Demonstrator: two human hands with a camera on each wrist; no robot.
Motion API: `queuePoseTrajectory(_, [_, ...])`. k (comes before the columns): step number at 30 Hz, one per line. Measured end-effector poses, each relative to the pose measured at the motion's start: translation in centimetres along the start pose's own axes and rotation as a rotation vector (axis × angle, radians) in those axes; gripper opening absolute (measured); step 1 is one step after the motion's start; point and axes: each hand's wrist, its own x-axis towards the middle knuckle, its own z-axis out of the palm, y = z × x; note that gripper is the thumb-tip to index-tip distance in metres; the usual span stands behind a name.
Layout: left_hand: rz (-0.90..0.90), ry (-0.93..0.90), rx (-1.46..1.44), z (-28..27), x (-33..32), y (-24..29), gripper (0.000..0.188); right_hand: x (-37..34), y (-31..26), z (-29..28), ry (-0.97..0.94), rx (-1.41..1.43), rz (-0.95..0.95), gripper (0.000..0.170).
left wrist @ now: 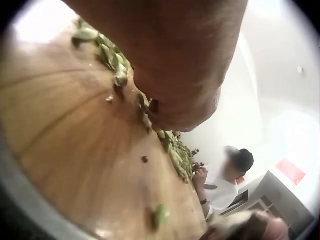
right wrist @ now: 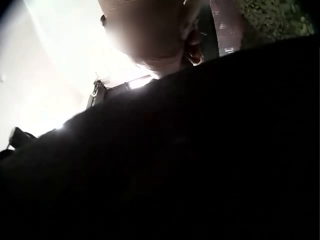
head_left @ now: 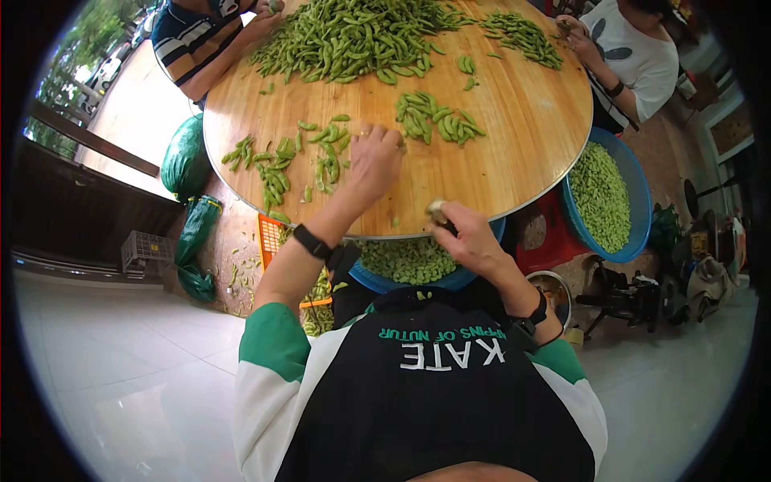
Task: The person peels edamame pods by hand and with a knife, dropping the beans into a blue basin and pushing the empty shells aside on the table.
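Observation:
My left hand [head_left: 376, 165] reaches over the round wooden table [head_left: 498, 177], back upward and fingers bent down close to the wood. Just left of it lie loose green bean pods [head_left: 328, 165]; another small group of pods [head_left: 438, 119] lies to its right. The fingertips are mostly hidden, so I cannot tell what they hold. My right hand [head_left: 470, 241] is at the near table edge, fingers curled, with something pale at its fingertips. Below this edge stands a blue basin [head_left: 462, 281] of shelled green beans [head_left: 409, 261]. In the left wrist view, one small green piece [left wrist: 161, 215] lies on the wood.
A large heap of pods [head_left: 353, 40] covers the far side of the table. Two other people sit there, at far left and far right. Another blue basin [head_left: 634, 233] of beans stands right, beside a red stool [head_left: 546, 233]. An orange crate [head_left: 269, 237] is at left.

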Motion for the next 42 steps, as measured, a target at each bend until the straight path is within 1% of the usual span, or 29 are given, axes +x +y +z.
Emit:
queuePoseTrajectory(1, [0.007,0.001,-0.004,-0.9,0.0,0.9,0.012,0.1,-0.3,-0.3,0.078,0.101,0.078,0.023])
queuePoseTrajectory(2, [-0.183,-0.122,-0.318,-2.0,-0.1,2.1,0.012,0.3,-0.4,-0.5,0.083,0.098,0.083,0.023])
queuePoseTrajectory(3, [-0.376,-0.247,-0.631,-2.6,-0.5,3.0,0.013,0.4,-0.4,-0.6,0.095,0.355,0.263,0.024])
queuePoseTrajectory(4, [-0.381,-0.221,-0.708,-1.9,-1.2,3.1,0.014,0.7,-0.5,-0.8,0.106,0.611,0.436,0.026])
queuePoseTrajectory(5, [-0.378,-0.22,-0.709,-2.1,-1.5,3.6,0.014,1.0,-0.6,-0.9,0.108,0.609,0.435,0.026])
queuePoseTrajectory(7, [-0.627,-0.342,-1.295,-3.2,-1.8,4.9,0.013,1.2,-1.0,-0.6,0.18,1.015,0.481,0.023])
queuePoseTrajectory(8, [-0.676,-0.389,-1.33,-3.4,-2.1,5.1,0.012,1.0,-0.9,-0.4,0.183,1.016,0.485,0.023])
queuePoseTrajectory(10, [-0.688,-0.374,-1.369,-3.3,-2.4,5.5,0.012,0.7,-0.5,-0.1,0.108,1.038,0.442,0.019])
queuePoseTrajectory(11, [-0.702,-0.358,-1.405,-3.3,-2.6,5.6,0.012,0.6,-0.5,-0.1,0.107,1.039,0.446,0.019])
queuePoseTrajectory(14, [-0.704,-0.379,-1.37,-3.1,-2.8,5.4,0.011,0.2,-0.1,0.1,0.054,0.999,0.427,0.017])
queuePoseTrajectory(16, [-0.702,-0.37,-1.338,-3.2,-2.9,5.5,0.01,-0.1,0.3,0.4,0.03,1.036,0.418,0.029])
queuePoseTrajectory(17, [-0.695,-0.359,-1.305,-3.1,-2.9,5.6,0.01,-0.2,0.2,0.5,0.028,1.037,0.42,0.029])
queuePoseTrajectory(20, [-0.693,-0.353,-1.331,-2.7,-3.6,5.8,0.009,-0.1,-0.5,0.2,0.067,0.984,0.398,0.033])
queuePoseTrajectory(21, [-0.695,-0.353,-1.331,-2.6,-3.9,5.9,0.009,0.1,-0.6,-0.1,0.065,1.029,0.409,0.034])
queuePoseTrajectory(23, [-0.7,-0.288,-1.462,-2.6,-4.1,5.9,0.009,0.1,-0.6,-0.1,0.06,1.076,0.418,0.036])
queuePoseTrajectory(26, [-0.703,-0.266,-1.46,-2.3,-4.2,5.9,0.009,-0.3,-0.4,0.5,0.058,1.024,0.38,0.035])
queuePoseTrajectory(28, [-0.705,-0.263,-1.451,-2.2,-4.4,6.2,0.009,-0.3,-0.6,0.8,0.115,1.082,0.387,0.037])
queuePoseTrajectory(31, [-0.706,-0.251,-1.474,-1.8,-4.9,6.2,0.009,-0.2,-0.2,0.5,0.054,1.037,0.39,0.04])
queuePoseTrajectory(33, [-0.709,-0.237,-1.506,-1.7,-5.0,6.2,0.009,-0.2,-0.6,0.3,0.046,1.042,0.398,0.041])
queuePoseTrajectory(35, [-0.671,-0.199,-1.552,-2.0,-5.0,6.4,0.008,-0.1,-0.7,0.2,0.032,1.043,0.403,0.041])
queuePoseTrajectory(38, [-0.64,-0.194,-1.522,-2.0,-5.2,6.4,0.007,-0.1,-0.8,0.3,0.042,1.098,0.405,0.038])
queuePoseTrajectory(39, [-0.641,-0.193,-1.521,-2.1,-5.2,6.5,0.007,-0.1,-0.8,0.4,0.065,0.982,0.39,0.038])
queuePoseTrajectory(40, [-0.599,-0.159,-1.449,-2.3,-5.1,6.7,0.007,-0.1,-0.8,0.5,0.089,0.866,0.375,0.037])
queuePoseTrajectory(41, [-0.558,-0.126,-1.378,-2.5,-5.1,6.8,0.006,-0.1,-0.8,0.7,0.09,0.867,0.377,0.037])
queuePoseTrajectory(42, [-0.561,-0.128,-1.378,-2.4,-5.2,6.7,0.006,-0.2,-0.8,0.8,0.116,0.86,0.361,0.037])
